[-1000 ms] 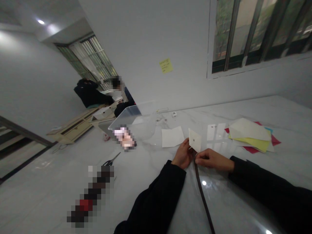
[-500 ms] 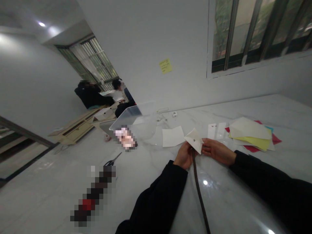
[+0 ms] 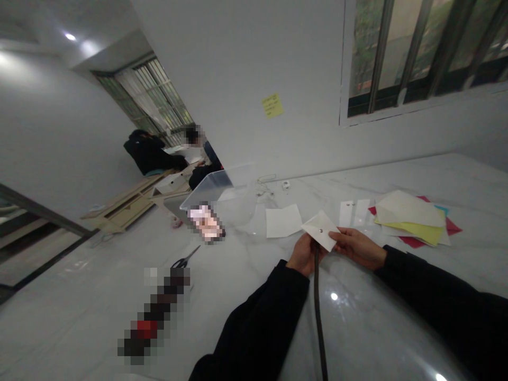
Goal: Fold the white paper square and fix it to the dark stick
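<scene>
Head view: left hand (image 3: 305,255) grips a dark stick (image 3: 317,307); right hand (image 3: 357,246) pinches the white card (image 3: 322,230) pinned atop it.

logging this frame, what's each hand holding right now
left hand: shut on the dark stick
right hand: pinching the white paper square atop it
</scene>
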Tool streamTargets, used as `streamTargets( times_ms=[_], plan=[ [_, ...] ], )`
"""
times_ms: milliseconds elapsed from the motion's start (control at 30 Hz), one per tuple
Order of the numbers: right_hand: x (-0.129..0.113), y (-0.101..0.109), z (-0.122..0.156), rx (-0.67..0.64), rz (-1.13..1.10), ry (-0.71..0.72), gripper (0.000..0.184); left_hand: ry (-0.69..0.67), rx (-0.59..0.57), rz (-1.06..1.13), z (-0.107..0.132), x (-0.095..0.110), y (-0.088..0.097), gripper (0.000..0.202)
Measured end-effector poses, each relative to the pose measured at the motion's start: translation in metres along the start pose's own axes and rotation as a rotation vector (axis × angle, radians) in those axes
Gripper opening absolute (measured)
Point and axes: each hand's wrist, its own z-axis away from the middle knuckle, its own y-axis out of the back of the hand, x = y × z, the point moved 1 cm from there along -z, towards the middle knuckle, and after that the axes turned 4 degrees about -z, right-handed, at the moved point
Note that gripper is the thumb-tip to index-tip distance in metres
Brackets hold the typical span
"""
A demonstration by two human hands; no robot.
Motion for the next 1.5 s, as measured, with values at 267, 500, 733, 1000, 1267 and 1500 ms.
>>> streamTargets(
  times_ms=[267,500,733,1000,1267,1500],
  plan=[
    [-0.002,-0.002,0.003,0.018,0.009,0.014,0.022,-0.014,0.027,-0.066,0.000,0.004,0.002,0.023],
    [-0.003,0.003,-0.001,0.213,0.143,0.228,0.027,-0.127,0.195,-0.188,0.002,0.016,0.009,0.035],
    [0.000,0.001,-0.002,0.229,0.268,0.280,0.039,-0.178,0.197,-0.366,0.001,0.010,0.006,0.046],
    [-0.001,-0.001,0.002,0.219,0.369,0.299,0.037,-0.198,0.240,-0.497,-0.005,0.000,0.014,0.042],
    [0.002,0.003,0.001,0.188,0.444,0.287,0.045,-0.167,0.294,-0.547,-0.003,0.003,0.011,0.045],
    [-0.008,0.004,0.001,0.402,0.565,0.544,0.050,-0.157,0.301,-0.526,-0.005,-0.001,0.012,0.046]
  ],
)
